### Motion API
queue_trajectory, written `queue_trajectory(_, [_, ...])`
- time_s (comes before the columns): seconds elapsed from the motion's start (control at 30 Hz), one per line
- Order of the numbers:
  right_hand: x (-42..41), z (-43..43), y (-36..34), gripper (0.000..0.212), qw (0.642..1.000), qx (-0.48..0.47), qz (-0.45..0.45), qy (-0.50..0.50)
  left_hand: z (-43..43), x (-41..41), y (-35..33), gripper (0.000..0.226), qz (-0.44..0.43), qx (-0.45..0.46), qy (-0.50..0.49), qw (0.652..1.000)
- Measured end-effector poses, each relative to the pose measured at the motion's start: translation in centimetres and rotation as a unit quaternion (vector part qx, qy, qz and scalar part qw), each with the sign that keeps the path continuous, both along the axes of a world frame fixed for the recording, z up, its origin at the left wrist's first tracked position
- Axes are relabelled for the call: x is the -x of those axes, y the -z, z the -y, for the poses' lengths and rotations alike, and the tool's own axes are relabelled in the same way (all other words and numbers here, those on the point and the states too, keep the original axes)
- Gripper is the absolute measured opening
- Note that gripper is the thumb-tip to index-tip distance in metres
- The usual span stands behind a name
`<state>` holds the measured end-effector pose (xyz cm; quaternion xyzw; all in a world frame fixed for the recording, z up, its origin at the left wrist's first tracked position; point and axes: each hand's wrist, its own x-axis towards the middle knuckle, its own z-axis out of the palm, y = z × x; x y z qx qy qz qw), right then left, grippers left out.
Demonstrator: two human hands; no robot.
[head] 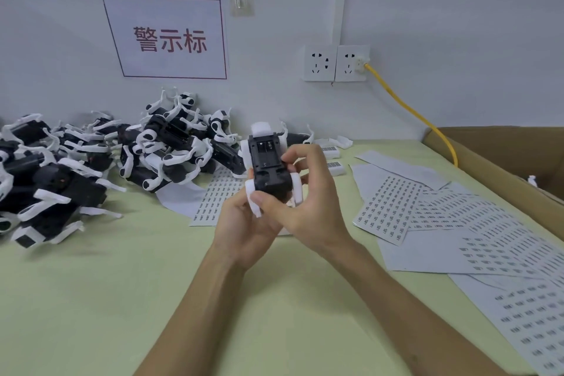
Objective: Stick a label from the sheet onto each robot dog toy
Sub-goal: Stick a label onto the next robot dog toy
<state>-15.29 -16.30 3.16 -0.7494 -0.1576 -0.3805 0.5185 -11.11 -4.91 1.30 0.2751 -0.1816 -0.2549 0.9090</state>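
A black and white robot dog toy point(268, 165) is held belly-up above the middle of the table, its open battery bay facing me. My left hand point(247, 229) grips it from below, thumb on its near end. My right hand point(311, 192) curls round its right side, fingertips pressing on the black underside. Whether a label sits under those fingertips is hidden. Label sheets point(393, 207) lie fanned out to the right, and another sheet point(213, 195) lies behind my hands.
A large heap of robot dog toys point(91, 159) covers the table's left and back. A cardboard box point(503, 159) stands at the far right. A yellow cable point(409, 110) runs from the wall sockets point(335, 62) toward the box. Small white barcoded parts point(332, 159) lie behind the toy.
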Motion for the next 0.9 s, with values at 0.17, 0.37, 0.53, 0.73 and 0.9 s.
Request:
queue_trajectory(0.17, [-0.2,0.3,0.1,0.049,0.999,-0.005,-0.034,-0.008,0.2,-0.3,-0.1,0.043,0.076,-0.07,-0.04,0.994])
queue_trajectory(0.37, [-1.1,1.2,-0.5,0.033,0.945,-0.231,-0.209,-0.099,0.7,0.1,0.2,0.032,0.174,-0.246,-0.131,0.945])
queue_trajectory(0.53, [-1.3,2.7,-1.0,0.045,0.895,-0.347,-0.266,-0.09,1.1,0.7,0.1,0.028,0.256,-0.3,-0.087,0.915])
queue_trajectory(0.73, [-1.3,2.7,-1.1,0.03,0.894,-0.312,-0.283,-0.151,1.6,0.5,0.3,0.03,0.175,-0.249,-0.137,0.943])
queue_trajectory(0.9, [-1.4,1.8,-0.5,0.029,0.952,-0.126,-0.244,-0.137,1.4,0.4,0.3,0.047,0.11,-0.194,-0.183,0.958])
